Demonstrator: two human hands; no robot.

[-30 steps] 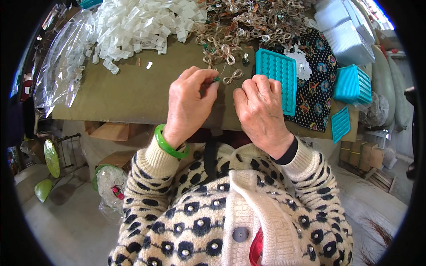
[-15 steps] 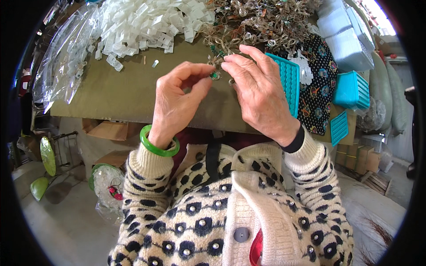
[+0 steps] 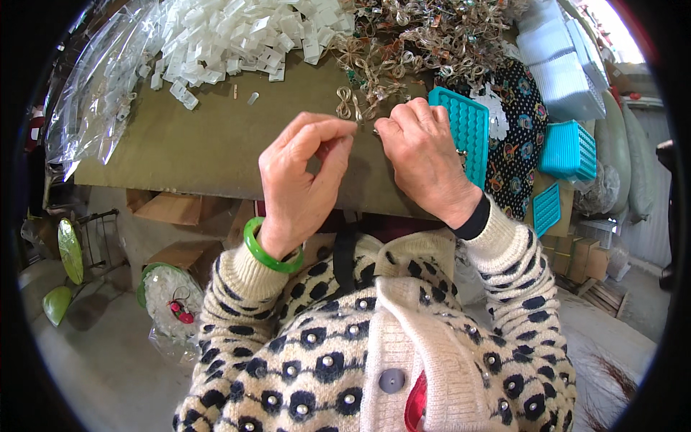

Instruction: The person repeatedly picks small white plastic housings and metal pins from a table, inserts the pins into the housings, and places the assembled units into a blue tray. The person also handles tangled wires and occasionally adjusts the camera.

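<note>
My left hand, with a green bangle on its wrist, has thumb and forefinger pinched together over the brown board. My right hand faces it, fingertips almost touching the left ones. Both pinch a small metal ornament, mostly hidden by the fingers. A bow-shaped metal ornament lies on the board just beyond my fingertips. Behind it spreads a heap of similar metal ornaments. A teal moulded tray lies right beside my right hand.
A pile of white plastic pieces covers the far left of the board, with clear plastic bags hanging off its left edge. A black patterned cloth, teal baskets and stacked white trays are at the right. Cardboard boxes sit under the board.
Both hands have lifted off the board and moved a little toward the ornament heap. My left hand has turned, its fingers now pinched tip to tip with the right.
</note>
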